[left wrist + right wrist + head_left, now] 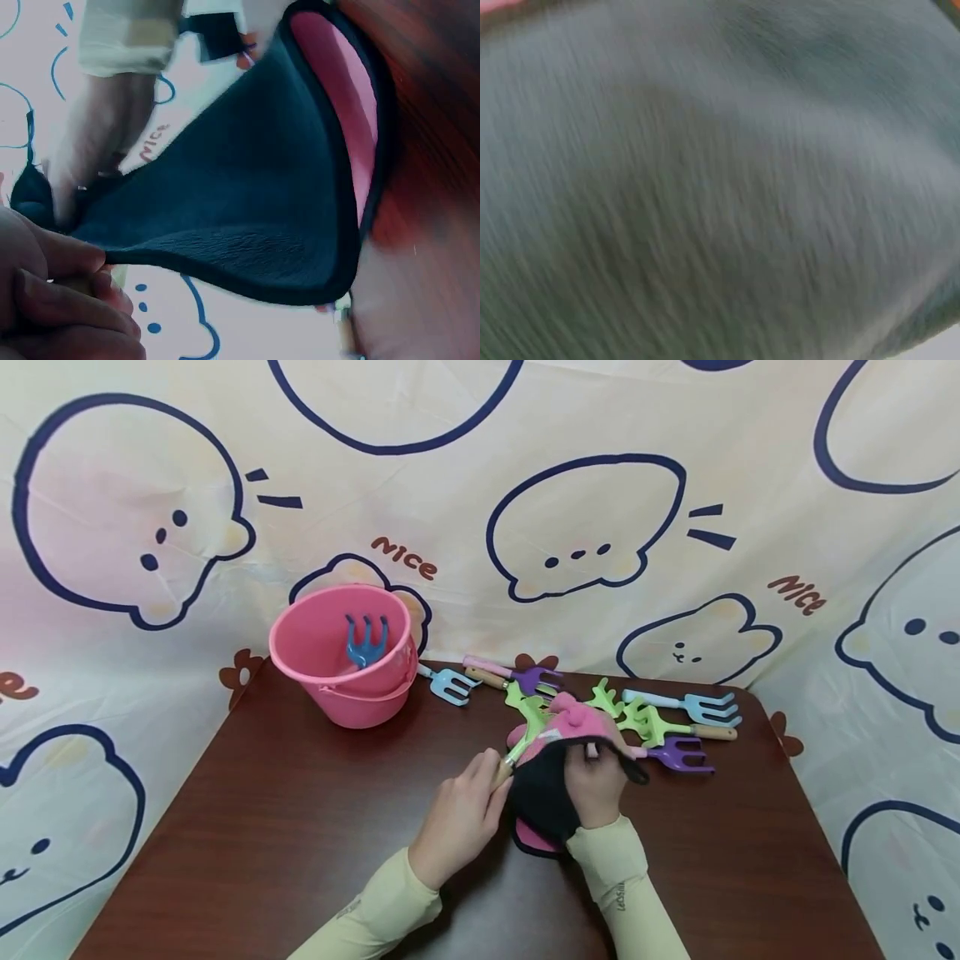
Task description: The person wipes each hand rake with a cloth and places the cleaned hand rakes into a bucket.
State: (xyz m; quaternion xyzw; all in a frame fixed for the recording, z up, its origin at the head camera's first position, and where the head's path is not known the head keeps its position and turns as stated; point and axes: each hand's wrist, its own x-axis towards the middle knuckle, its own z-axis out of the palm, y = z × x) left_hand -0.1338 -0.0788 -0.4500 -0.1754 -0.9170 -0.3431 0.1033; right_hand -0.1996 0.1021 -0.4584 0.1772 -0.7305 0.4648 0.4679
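Pink cloth pc. (551, 781), black-lined w/ black edging, sat tilted btwn both hands. L hand (456, 820) gripped green tool (522, 747) by its wooden handle; R hand (597, 783) was in cloth's opening, couldn't tell grip.

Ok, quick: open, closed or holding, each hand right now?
Left hand: closed, holding a green tool by its handle.
Right hand: at the pink-and-black cloth item; partly hidden, grip cannot be told.
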